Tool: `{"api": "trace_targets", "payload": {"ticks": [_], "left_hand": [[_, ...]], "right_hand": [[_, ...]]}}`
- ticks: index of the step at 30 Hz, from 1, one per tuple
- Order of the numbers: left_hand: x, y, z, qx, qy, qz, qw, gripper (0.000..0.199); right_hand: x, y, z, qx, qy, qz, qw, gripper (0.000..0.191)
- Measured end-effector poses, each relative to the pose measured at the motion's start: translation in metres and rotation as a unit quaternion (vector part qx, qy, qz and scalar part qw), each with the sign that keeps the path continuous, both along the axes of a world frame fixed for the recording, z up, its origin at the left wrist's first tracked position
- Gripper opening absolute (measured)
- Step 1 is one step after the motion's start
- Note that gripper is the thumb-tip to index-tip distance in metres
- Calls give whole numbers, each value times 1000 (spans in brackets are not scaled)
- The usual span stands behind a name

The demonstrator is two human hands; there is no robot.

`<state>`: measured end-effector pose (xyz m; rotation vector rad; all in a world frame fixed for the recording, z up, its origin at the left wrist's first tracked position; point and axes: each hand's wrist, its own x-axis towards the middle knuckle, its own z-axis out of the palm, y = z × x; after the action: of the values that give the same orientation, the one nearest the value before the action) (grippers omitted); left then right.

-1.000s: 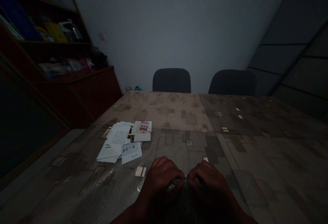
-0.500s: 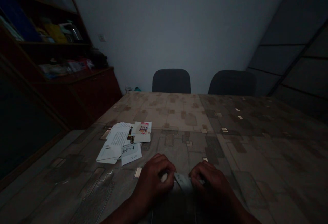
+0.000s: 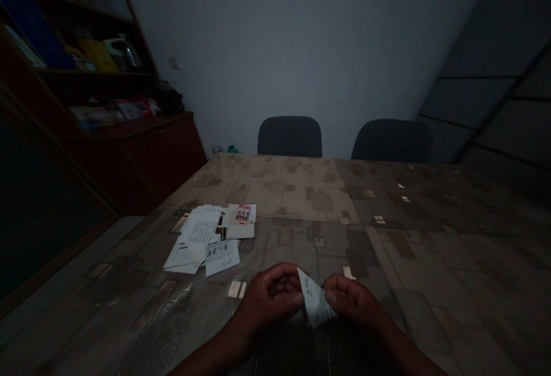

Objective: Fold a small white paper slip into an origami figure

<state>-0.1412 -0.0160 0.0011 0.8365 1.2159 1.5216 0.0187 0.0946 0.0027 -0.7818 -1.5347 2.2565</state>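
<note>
Between my two hands, close to the near side of the table, is a small white folded paper card [image 3: 316, 301] with faint print on it. It looks roughly triangular, with one point upward. My left hand [image 3: 275, 295] pinches its left edge between thumb and curled fingers. On the other side, my right hand [image 3: 350, 301] grips the right edge with its thumb in front. Farther off to the left lies a loose pile of white printed cards [image 3: 200, 235], one of them with a red and white picture [image 3: 243, 215].
A patterned tablecloth [image 3: 297, 186] covers the table. Two dark chairs [image 3: 289, 135] stand at its far edge before a plain wall. A reddish-brown cabinet [image 3: 163, 146] with crowded shelves is on the left. The room is dim.
The card has turned and come up into fuller view, now showing a pointed folded shape. My hands have shifted their grip along it. The pile has not been disturbed.
</note>
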Motion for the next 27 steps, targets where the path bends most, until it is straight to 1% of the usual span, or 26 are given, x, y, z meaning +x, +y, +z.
{"api": "trace_targets", "payload": {"ticks": [3, 6, 9, 12, 14, 15, 17, 19, 20, 21, 23, 25, 27], "left_hand": [[0, 2, -7, 2, -25, 1, 1000, 42], [2, 3, -12, -12, -39, 15, 999, 45], [4, 3, -14, -21, -46, 23, 998, 46], [5, 2, -9, -17, -55, 25, 998, 44], [4, 1, -4, -19, -34, 39, 998, 44], [3, 0, 0, -20, -13, 54, 998, 45], [2, -2, 6, -22, 44, 104, 993, 45], [1, -4, 11, -32, 92, 153, 983, 31], [2, -5, 13, -43, 107, 165, 979, 22], [2, -6, 14, -56, 117, 164, 978, 15], [4, -7, 16, -76, 128, 130, 980, 15], [7, -7, 16, -78, 135, 98, 983, 15], [9, -6, 15, -71, 130, 84, 985, 14]], "right_hand": [[-1, -1, -2, -1, 1, 2, 1000, 52], [-2, -3, -5, 31, -16, 2, 999, 52], [-3, -5, -7, 48, -22, 14, 999, 49], [-3, -7, -6, 68, -31, 12, 997, 45], [-2, -6, -3, 85, -43, 6, 995, 40], [-1, -5, -2, 102, -50, 0, 994, 37], [1, -2, 0, 166, -65, -20, 984, 31], [3, 0, 1, 224, -77, -43, 971, 27], [3, 2, 2, 234, -79, -53, 968, 26], [3, 2, 2, 228, -78, -62, 969, 27], [3, 3, 1, 189, -72, -73, 977, 31], [2, 2, 0, 145, -66, -75, 984, 37], [0, 1, -1, 100, -59, -72, 991, 42]]}}
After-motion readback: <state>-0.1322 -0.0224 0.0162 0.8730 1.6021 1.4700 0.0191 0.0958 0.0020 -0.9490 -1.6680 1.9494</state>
